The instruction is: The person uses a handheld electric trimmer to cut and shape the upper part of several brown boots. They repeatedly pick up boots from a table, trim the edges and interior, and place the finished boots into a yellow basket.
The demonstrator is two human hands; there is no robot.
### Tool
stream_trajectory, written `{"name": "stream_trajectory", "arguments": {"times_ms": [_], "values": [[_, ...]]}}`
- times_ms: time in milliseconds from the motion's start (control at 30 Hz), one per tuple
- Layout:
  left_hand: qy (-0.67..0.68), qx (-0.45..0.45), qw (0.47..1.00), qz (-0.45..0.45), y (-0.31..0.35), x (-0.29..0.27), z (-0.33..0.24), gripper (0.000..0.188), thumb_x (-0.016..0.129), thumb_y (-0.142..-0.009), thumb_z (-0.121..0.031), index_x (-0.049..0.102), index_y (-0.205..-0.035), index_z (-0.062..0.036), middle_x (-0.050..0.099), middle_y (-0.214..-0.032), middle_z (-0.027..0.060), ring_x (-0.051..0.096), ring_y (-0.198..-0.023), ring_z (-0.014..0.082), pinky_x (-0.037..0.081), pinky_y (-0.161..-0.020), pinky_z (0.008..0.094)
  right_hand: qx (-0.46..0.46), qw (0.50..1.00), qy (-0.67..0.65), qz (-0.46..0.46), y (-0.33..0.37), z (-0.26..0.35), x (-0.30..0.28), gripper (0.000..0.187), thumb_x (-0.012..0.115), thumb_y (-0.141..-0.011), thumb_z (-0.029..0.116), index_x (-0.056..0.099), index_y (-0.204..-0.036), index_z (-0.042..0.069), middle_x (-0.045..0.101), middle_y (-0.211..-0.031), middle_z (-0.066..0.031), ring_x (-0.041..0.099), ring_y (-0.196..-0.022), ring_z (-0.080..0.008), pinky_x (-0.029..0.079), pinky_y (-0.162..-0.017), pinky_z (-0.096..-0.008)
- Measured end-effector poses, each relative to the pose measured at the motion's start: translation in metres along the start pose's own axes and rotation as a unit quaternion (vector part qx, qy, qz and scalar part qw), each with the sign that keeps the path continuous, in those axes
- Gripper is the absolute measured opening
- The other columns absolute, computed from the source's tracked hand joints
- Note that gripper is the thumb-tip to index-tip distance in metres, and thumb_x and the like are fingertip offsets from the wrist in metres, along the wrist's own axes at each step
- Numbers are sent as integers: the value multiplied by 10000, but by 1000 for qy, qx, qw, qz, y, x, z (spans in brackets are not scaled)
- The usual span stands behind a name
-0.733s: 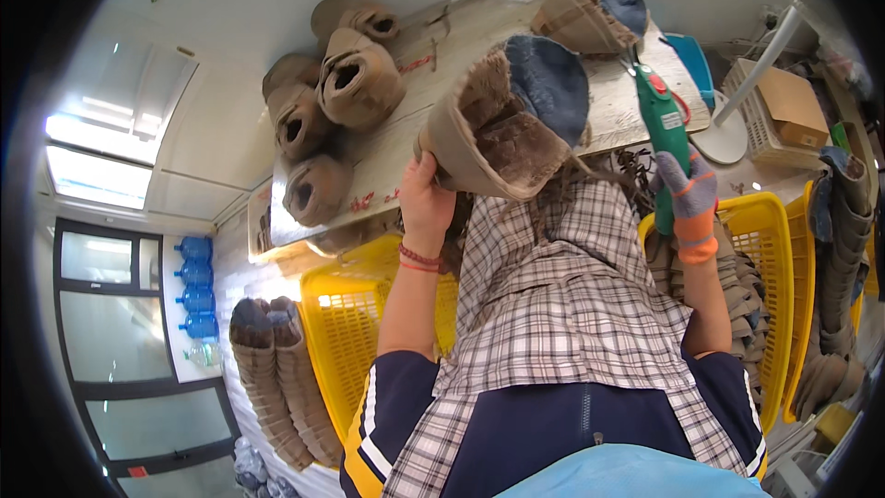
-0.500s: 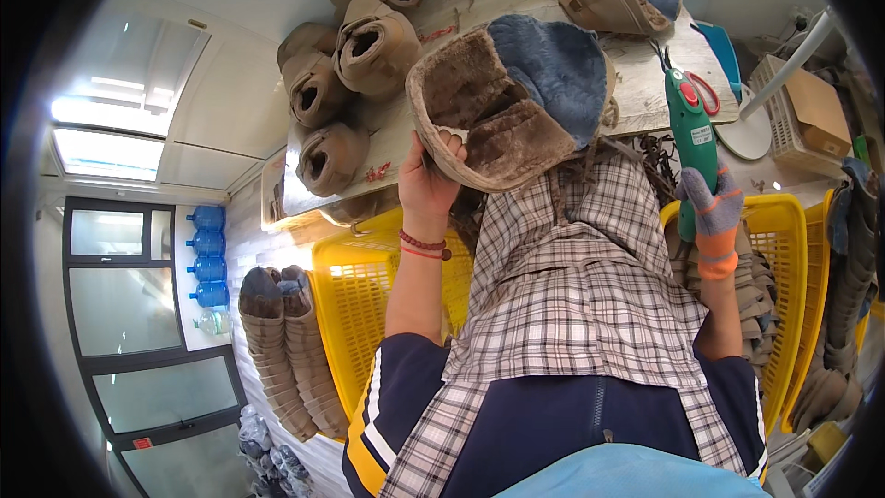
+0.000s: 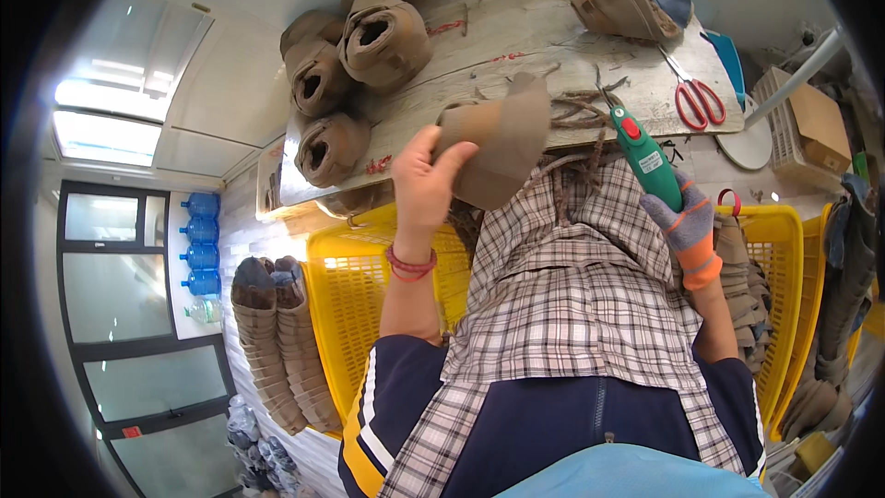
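The bare left hand point(image 3: 426, 181) is pinching a tan fabric hat point(image 3: 502, 143) between thumb and fingers. The right hand point(image 3: 687, 229), wearing a grey-and-orange glove, is gripping green electric scissors point(image 3: 650, 159), their blades pointing away from the person. Red-handled scissors point(image 3: 685, 84) are lying on the worn table point(image 3: 516, 28), near a fur-lined hat point(image 3: 622, 0). Other tan hats point(image 3: 395, 57) are sitting clustered toward the table's left end.

Bare left hand point(image 3: 426, 180) in a pinch, gloved right hand point(image 3: 680, 219) in a curled grip, forearms point(image 3: 410, 307) forward.
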State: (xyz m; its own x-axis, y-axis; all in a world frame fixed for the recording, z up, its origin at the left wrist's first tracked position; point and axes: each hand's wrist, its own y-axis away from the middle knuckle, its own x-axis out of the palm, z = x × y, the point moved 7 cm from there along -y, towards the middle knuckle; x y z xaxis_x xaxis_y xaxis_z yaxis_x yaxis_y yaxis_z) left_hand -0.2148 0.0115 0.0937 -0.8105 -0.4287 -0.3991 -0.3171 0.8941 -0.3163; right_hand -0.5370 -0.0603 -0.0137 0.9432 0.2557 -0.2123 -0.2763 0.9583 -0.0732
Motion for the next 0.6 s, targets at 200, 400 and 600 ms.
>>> {"name": "stream_trajectory", "arguments": {"times_ms": [200, 400, 600], "values": [[-380, 262, 886, -46, 25, 21, -66, 221, 770, -671, -145, 641, -825, -55, 546, -705, 20, 503, -737, 230, 354, -969, 478, 59, 994, 89, -23, -6, -34, 1, 499, 781, -765, 281, 598, -1146, 14, 679, -865, -79, 619, -739, -112, 498, -681, -268], [-365, 271, 888, -73, 35, 18, -62, 242, 777, -634, -80, 663, -847, -57, 546, -765, 22, 515, -821, 239, 375, -995, 518, 84, 976, 199, -21, -60, -46, 10, 567, 688, -810, 443, 568, -1180, 31, 673, -926, -181, 653, -844, -315, 496, -735, -370], [-350, 268, 894, -80, 38, 8, -55, 277, 782, -603, -37, 666, -854, -47, 527, -854, 48, 510, -892, 262, 415, -967, 525, 32, 965, 258, -31, -120, -62, 34, 647, 645, -826, 456, 494, -1268, 7, 633, -1063, -240, 604, -988, -392, 476, -840, -404]]}}
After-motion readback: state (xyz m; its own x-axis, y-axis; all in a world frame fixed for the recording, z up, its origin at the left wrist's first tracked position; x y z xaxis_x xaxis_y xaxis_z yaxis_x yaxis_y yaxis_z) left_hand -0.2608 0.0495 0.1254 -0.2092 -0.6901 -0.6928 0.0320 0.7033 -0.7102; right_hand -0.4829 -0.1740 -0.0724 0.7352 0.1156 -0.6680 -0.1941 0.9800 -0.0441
